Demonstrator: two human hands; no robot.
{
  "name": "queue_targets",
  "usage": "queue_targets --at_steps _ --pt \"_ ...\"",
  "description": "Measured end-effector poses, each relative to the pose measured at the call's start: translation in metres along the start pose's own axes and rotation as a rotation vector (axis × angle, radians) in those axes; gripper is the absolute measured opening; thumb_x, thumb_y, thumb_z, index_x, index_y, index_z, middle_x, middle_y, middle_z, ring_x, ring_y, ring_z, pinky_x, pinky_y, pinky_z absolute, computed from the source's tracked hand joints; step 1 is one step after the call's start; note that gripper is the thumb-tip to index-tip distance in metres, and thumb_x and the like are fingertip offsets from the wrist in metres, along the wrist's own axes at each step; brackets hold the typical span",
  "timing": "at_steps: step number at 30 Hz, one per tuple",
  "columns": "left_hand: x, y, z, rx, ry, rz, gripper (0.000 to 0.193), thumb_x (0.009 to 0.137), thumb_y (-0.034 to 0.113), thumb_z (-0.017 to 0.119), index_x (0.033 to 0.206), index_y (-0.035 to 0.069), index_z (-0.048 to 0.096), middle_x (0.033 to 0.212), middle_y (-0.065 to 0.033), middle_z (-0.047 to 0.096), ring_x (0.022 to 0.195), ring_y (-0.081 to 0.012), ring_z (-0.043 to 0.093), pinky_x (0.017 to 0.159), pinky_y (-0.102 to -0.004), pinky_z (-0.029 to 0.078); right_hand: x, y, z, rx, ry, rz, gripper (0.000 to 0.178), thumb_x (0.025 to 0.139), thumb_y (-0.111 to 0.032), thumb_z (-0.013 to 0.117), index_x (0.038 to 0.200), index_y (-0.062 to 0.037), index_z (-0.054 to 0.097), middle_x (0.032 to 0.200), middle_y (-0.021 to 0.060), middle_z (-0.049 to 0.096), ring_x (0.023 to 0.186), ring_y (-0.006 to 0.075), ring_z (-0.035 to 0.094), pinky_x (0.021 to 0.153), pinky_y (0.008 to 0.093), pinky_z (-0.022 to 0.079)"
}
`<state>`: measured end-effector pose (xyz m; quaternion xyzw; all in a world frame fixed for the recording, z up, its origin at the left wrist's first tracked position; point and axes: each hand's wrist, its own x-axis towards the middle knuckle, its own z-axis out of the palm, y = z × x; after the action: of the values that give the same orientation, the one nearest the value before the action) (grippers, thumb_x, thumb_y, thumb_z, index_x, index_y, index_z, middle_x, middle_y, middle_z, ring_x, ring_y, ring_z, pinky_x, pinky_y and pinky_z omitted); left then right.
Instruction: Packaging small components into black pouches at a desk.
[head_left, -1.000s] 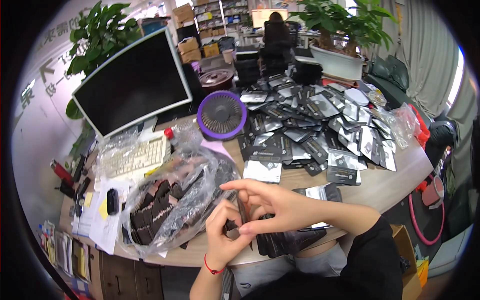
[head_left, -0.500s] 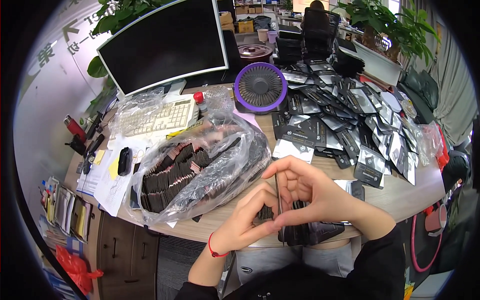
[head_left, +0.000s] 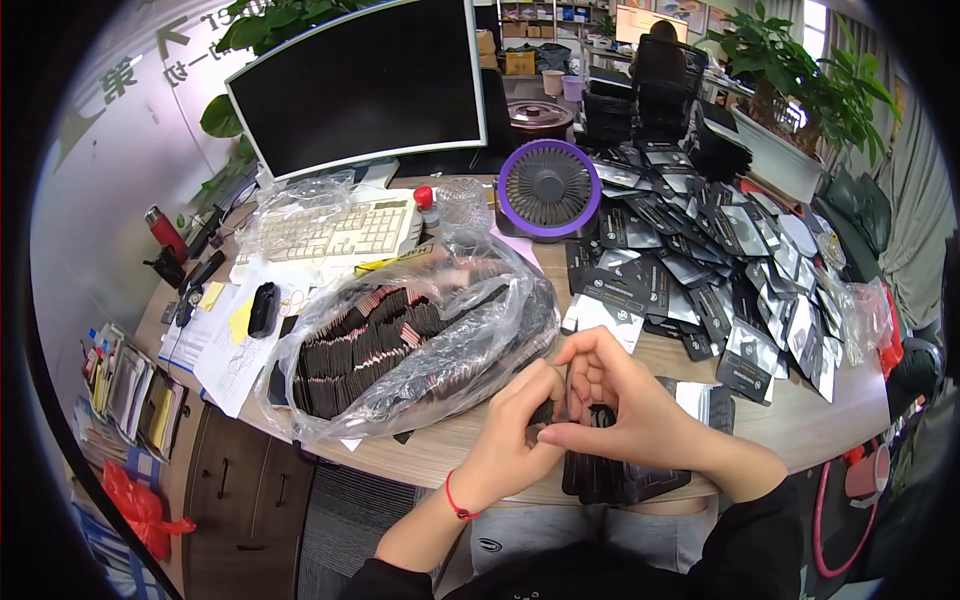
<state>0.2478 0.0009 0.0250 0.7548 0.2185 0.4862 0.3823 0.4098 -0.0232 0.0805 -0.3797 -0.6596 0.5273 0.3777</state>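
Observation:
Close together over the table's near edge, my left hand (head_left: 518, 425) and my right hand (head_left: 632, 410) curl around a thin dark flat piece (head_left: 569, 390). It shows nearly edge-on and is mostly hidden by my fingers, so its exact kind is unclear. Below my hands lies a pile of black packets (head_left: 595, 480). Left of my left hand sits a clear plastic bag (head_left: 470, 365), opened at the top. Tight rows of thin dark cards (head_left: 365, 355) with some pinkish edges fill it. A red string bracelet (head_left: 458, 500) circles my left wrist.
A heap of black and silver pouches (head_left: 700, 255) covers the table's right side. Behind the bag stand a purple-rimmed fan (head_left: 549, 188), a pale keyboard (head_left: 350, 235) and a dark monitor (head_left: 360, 90). A black oblong object (head_left: 263, 310) lies on papers at left.
My fingers have drawn closer around the thin dark piece, which now shows less of its edge. The whole view has shifted slightly, moving the scene right and down.

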Motion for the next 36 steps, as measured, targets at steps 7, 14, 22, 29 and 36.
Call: queue_targets --at_steps 7,14,22,29,36 --pt "-0.001 -0.007 0.009 0.283 0.089 0.036 0.013 0.081 0.009 0.058 0.085 0.002 0.049 0.083 -0.0162 0.047 0.072 -0.0385 0.052 0.060 -0.0429 0.042 0.006 0.005 -0.003 -0.276 0.046 -0.075 0.052 0.084 -0.002 0.067 0.124 -0.0028 0.035 0.081 -0.0012 0.044 0.070 0.0039 0.045 0.064 0.0164 0.040" --pt "-0.001 -0.012 0.012 0.378 0.134 0.079 0.009 0.081 0.007 0.056 0.084 0.000 0.051 0.082 -0.0153 0.048 0.070 -0.0356 0.052 0.059 -0.0405 0.043 0.004 0.002 -0.008 -0.318 -0.023 -0.043 0.065 0.088 0.004 0.047 0.144 -0.0056 0.015 0.080 0.0042 0.051 0.071 0.0098 0.050 0.066 0.0244 0.044" --pt "-0.001 -0.011 0.012 0.409 0.147 0.154 0.009 0.080 0.008 0.060 0.081 0.003 0.052 0.083 -0.0105 0.051 0.070 -0.0304 0.055 0.058 -0.0382 0.045 -0.007 -0.001 0.009 -0.684 0.080 -0.069 0.064 0.083 0.003 0.044 0.141 -0.0016 0.017 0.088 0.0202 0.063 0.071 0.0296 0.063 0.065 0.0361 0.049" --pt "0.002 -0.011 0.000 0.244 0.243 0.190 0.005 0.081 0.003 0.055 0.079 0.000 0.051 0.079 -0.0139 0.048 0.067 -0.0312 0.051 0.059 -0.0371 0.043 0.004 0.028 0.002 -0.770 0.280 -0.564 0.052 0.074 0.003 0.059 0.123 0.0029 0.041 0.100 0.0199 0.061 0.084 0.0368 0.063 0.069 0.0417 0.051" --pt "-0.005 -0.012 -0.004 0.217 0.336 0.142 0.008 0.085 0.006 0.054 0.083 0.000 0.050 0.079 -0.0156 0.047 0.065 -0.0333 0.049 0.059 -0.0373 0.042 0.001 0.000 0.003 -1.461 0.220 -0.746 0.034 0.072 -0.037 0.074 0.080 -0.0092 0.057 0.132 0.0169 0.049 0.120 0.0361 0.048 0.099 0.0546 0.037"
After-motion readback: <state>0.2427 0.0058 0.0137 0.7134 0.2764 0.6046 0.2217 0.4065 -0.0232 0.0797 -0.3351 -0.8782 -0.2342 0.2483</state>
